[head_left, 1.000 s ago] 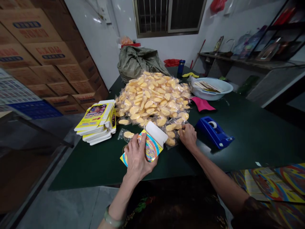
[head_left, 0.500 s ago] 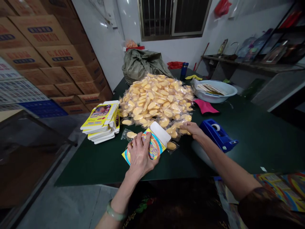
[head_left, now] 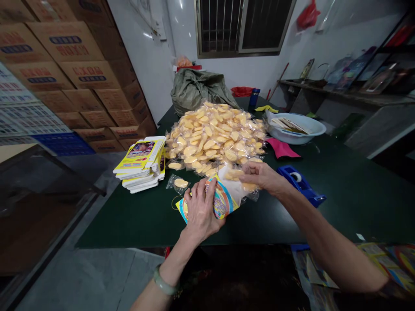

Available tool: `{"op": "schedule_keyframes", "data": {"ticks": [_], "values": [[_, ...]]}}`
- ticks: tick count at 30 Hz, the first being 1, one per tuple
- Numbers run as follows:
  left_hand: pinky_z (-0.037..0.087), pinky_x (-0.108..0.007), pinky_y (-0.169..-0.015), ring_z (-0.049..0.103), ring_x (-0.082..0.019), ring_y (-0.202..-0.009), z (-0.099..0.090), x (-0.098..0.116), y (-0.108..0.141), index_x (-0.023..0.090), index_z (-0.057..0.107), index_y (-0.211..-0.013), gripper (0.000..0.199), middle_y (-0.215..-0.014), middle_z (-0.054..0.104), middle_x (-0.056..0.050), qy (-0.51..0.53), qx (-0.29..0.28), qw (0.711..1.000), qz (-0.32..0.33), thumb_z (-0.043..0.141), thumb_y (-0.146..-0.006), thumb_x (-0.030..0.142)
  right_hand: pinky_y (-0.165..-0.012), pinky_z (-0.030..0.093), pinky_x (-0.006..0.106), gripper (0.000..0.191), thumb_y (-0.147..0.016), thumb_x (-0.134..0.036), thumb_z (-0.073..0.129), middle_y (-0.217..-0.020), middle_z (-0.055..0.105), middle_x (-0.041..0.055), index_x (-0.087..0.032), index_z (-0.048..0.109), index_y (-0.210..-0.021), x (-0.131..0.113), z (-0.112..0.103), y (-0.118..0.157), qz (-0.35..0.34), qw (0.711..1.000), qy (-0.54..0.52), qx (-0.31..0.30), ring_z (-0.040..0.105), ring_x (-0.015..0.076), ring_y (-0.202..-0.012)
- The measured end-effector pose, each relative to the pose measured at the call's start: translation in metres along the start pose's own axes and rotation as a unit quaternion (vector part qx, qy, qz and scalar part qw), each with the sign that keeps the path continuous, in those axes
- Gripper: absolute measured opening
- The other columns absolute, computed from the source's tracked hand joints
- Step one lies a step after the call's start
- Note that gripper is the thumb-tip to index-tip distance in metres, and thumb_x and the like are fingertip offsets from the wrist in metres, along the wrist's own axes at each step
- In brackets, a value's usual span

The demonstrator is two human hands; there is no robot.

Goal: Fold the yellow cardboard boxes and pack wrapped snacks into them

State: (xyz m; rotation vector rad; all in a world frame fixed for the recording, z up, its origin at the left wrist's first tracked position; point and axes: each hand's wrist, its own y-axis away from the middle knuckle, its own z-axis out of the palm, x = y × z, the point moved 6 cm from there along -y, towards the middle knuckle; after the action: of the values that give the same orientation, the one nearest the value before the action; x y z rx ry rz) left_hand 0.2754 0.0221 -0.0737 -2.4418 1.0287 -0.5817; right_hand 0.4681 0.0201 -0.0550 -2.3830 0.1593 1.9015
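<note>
My left hand [head_left: 201,209] is closed around a yellow and blue printed cardboard box [head_left: 223,201], which lies tilted on the table with its white flap open toward the right. At that open end, my right hand [head_left: 264,176] pinches a clear-wrapped, pale yellow oval piece [head_left: 234,174]; what the piece is made of I cannot tell. Behind both hands rises a big heap of the same wrapped oval pieces [head_left: 214,134]. One loose wrapped piece [head_left: 180,183] lies left of the box, near a thin rubber band [head_left: 177,202].
A stack of flattened yellow-white boxes [head_left: 139,166] stands left on the dark green table [head_left: 116,224]. To the right are a blue tape dispenser [head_left: 301,185], a pink cloth [head_left: 282,148] and a pale basin [head_left: 316,126]. A grey-green sack [head_left: 197,90] sits behind the heap.
My right hand has come from the heap's edge to the box's open end, bringing a wrapped piece. My left hand still holds the box. The view has shifted slightly.
</note>
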Motion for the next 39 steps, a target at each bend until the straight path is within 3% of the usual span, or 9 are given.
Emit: {"op": "schedule_keyframes", "data": {"ticks": [5,11,14,18,21,24,31,36,39], "values": [[0.028,-0.054,-0.097,0.043,-0.037,-0.118,0.004,0.005,0.005,0.021,0.035,-0.139,0.091,-0.134,0.042,-0.018,-0.028,-0.018,0.999,0.021,0.069,-0.056,0.033,-0.048,0.028,0.022,0.026,-0.059,-0.035,0.067,-0.054,0.041,-0.007,-0.019,0.047,-0.063,0.005,-0.005,-0.014,-0.002,0.984,0.161,-0.07,0.036,0.0072,-0.051],[0.033,-0.053,-0.092,0.043,-0.039,-0.115,0.011,0.019,0.003,0.021,0.035,-0.139,0.092,-0.133,0.04,-0.019,-0.024,-0.028,0.999,0.024,0.071,-0.056,0.037,-0.049,0.027,0.023,0.017,-0.058,-0.018,0.065,-0.056,0.044,-0.0053,-0.018,0.048,-0.06,-0.018,0.008,-0.032,0.039,0.911,0.404,-0.071,0.039,0.0086,-0.053],[0.035,-0.049,-0.089,0.045,-0.036,-0.112,0.009,0.017,0.002,0.019,0.036,-0.139,0.089,-0.13,0.042,-0.019,-0.008,0.005,1.0,-0.016,0.07,-0.059,0.039,-0.053,0.031,0.024,0.018,-0.065,-0.022,0.061,-0.068,0.052,-0.0025,-0.019,0.053,-0.08,-0.029,0.014,-0.031,0.01,0.91,0.412,0.045,0.044,0.0115,-0.059],[0.036,-0.047,-0.088,0.046,-0.034,-0.111,0.001,0.006,0.001,0.019,0.038,-0.137,0.086,-0.129,0.042,-0.018,0.004,0.062,0.996,-0.064,0.071,-0.06,0.042,-0.068,0.044,0.033,0.023,-0.08,-0.03,0.051,-0.09,0.058,0.007,-0.018,0.054,-0.099,-0.04,0.031,-0.009,-0.152,0.902,0.362,0.178,0.054,0.0192,-0.078],[0.035,-0.047,-0.089,0.046,-0.035,-0.112,-0.006,-0.005,0.001,0.019,0.039,-0.136,0.084,-0.129,0.042,-0.018,-0.014,0.076,0.994,-0.08,0.071,-0.062,0.041,-0.08,0.048,0.04,0.032,-0.085,-0.035,0.049,-0.106,0.056,0.0131,-0.017,0.054,-0.11,-0.042,0.047,0.008,-0.263,0.913,0.3,0.093,0.054,0.0246,-0.099],[0.035,-0.047,-0.089,0.046,-0.035,-0.111,-0.011,-0.014,0.003,0.018,0.04,-0.135,0.083,-0.129,0.043,-0.018,-0.018,0.079,0.993,-0.088,0.071,-0.061,0.04,-0.077,0.052,0.036,0.035,-0.084,-0.029,0.053,-0.123,0.048,0.0151,-0.018,0.055,-0.117,-0.042,0.045,0.013,-0.276,0.935,0.222,0.014,0.051,0.0249,-0.113],[0.032,-0.049,-0.094,0.042,-0.037,-0.119,-0.013,-0.013,0.016,0.022,0.043,-0.134,0.081,-0.133,0.038,-0.018,-0.024,0.094,0.994,-0.041,0.071,-0.06,0.036,-0.075,0.05,0.035,0.013,-0.077,-0.007,0.051,-0.091,0.054,0.0075,-0.016,0.059,-0.081,-0.056,0.065,0.013,-0.282,0.886,0.358,-0.086,0.055,0.0178,-0.084],[0.033,-0.048,-0.094,0.042,-0.037,-0.12,-0.022,-0.02,0.025,0.02,0.04,-0.136,0.082,-0.133,0.039,-0.02,-0.028,0.113,0.993,-0.033,0.069,-0.061,0.036,-0.092,0.046,0.048,0.055,-0.07,-0.014,0.065,-0.125,0.046,0.0148,-0.017,0.049,-0.122,-0.071,0.061,0.019,-0.278,0.884,0.371,0.059,0.046,0.0305,-0.118],[0.033,-0.049,-0.095,0.042,-0.038,-0.12,-0.027,-0.02,0.026,0.02,0.04,-0.135,0.082,-0.134,0.038,-0.02,-0.031,0.113,0.993,-0.017,0.07,-0.06,0.036,-0.104,0.037,0.053,0.07,-0.072,-0.017,0.065,-0.139,0.041,0.0134,-0.02,0.038,-0.137,-0.074,0.067,0.022,-0.329,0.861,0.386,0.03,0.037,0.0308,-0.13]]}}
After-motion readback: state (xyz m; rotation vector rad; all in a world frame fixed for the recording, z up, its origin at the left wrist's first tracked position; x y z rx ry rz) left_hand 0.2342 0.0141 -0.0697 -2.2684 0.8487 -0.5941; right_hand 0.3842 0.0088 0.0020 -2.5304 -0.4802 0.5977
